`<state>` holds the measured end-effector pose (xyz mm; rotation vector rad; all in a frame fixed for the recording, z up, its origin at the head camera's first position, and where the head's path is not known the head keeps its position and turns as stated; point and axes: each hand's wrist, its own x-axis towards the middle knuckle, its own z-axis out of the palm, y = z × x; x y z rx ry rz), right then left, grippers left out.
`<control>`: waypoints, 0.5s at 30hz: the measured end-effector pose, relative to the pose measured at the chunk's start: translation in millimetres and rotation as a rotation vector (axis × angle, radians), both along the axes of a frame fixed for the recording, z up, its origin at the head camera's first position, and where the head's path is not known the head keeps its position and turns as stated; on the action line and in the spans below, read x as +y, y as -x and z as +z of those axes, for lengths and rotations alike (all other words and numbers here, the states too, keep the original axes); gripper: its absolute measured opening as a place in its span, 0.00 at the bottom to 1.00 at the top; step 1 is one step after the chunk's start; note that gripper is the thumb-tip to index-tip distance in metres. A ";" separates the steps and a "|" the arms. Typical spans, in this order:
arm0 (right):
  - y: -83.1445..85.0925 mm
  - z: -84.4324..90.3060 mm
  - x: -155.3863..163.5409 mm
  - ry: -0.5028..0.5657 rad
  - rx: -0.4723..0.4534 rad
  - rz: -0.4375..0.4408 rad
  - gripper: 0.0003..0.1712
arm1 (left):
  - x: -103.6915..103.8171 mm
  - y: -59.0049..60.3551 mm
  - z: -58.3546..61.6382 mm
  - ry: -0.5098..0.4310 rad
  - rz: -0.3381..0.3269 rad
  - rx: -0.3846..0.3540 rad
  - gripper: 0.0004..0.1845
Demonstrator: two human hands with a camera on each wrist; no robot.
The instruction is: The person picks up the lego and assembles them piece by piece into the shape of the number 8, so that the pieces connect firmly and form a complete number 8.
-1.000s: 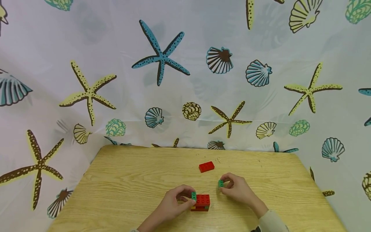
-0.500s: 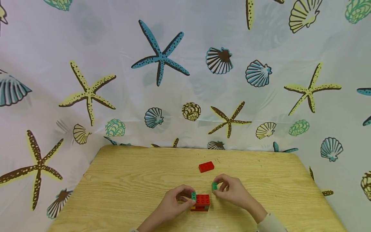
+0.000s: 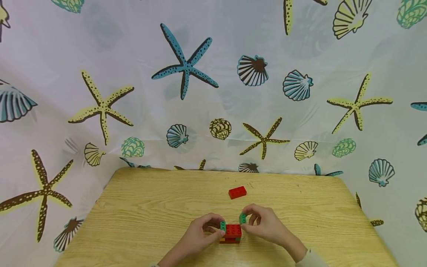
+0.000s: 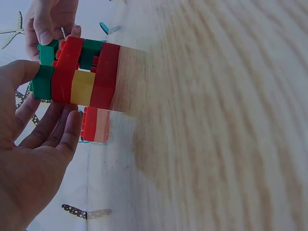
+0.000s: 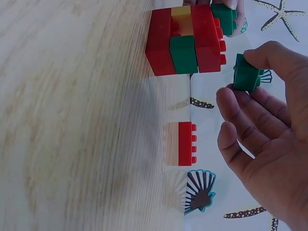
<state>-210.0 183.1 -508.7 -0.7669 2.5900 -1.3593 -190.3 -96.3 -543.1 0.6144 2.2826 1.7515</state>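
Observation:
A small stack of toy building bricks [image 3: 233, 230] stands on the table. It has a red brick below, a yellow brick [image 4: 83, 87] and a green brick [image 5: 183, 54] apart in the middle layer, and a red brick on top. My left hand [image 3: 201, 233] pinches a green two-stud brick [image 4: 42, 82] seated on the stack's left end. Between thumb and fingers, my right hand [image 3: 267, 225] holds another green brick [image 5: 246, 74], studs up. In the right wrist view a gap shows between that brick and the studs of the stack's right end.
A loose red brick [image 3: 237, 192] lies studs up on the wooden table [image 3: 150, 207], behind the stack. A white curtain [image 3: 207, 111] printed with starfish and shells hangs behind the table and along its sides.
My right hand has moved left and slightly toward me with its green brick, from right of the stack to its right end. The left hand has stayed on its brick.

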 end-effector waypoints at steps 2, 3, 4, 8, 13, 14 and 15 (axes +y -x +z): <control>-0.8 0.0 -0.7 0.000 -0.005 0.003 0.16 | 0.1 0.0 0.2 0.001 0.001 0.002 0.18; -1.2 0.0 -1.2 -0.004 -0.003 0.004 0.16 | 0.1 -0.1 0.4 0.000 0.001 0.002 0.17; -1.4 -0.5 -1.6 -0.003 -0.001 0.008 0.15 | 0.2 -0.1 0.4 0.001 0.001 0.004 0.17; -3.3 -1.6 -3.1 0.005 0.001 0.027 0.16 | 0.3 -0.2 0.4 -0.001 0.000 0.006 0.17; -6.5 -3.7 -5.0 0.015 -0.012 0.042 0.16 | 0.4 -0.7 -0.1 -0.006 0.001 0.005 0.18; -7.0 -4.1 -5.3 0.015 -0.014 0.042 0.16 | 0.5 -0.9 -0.1 -0.007 0.001 0.003 0.18; -7.5 -4.4 -5.6 0.014 -0.014 0.040 0.16 | 0.5 -1.0 -0.1 -0.009 0.002 0.002 0.18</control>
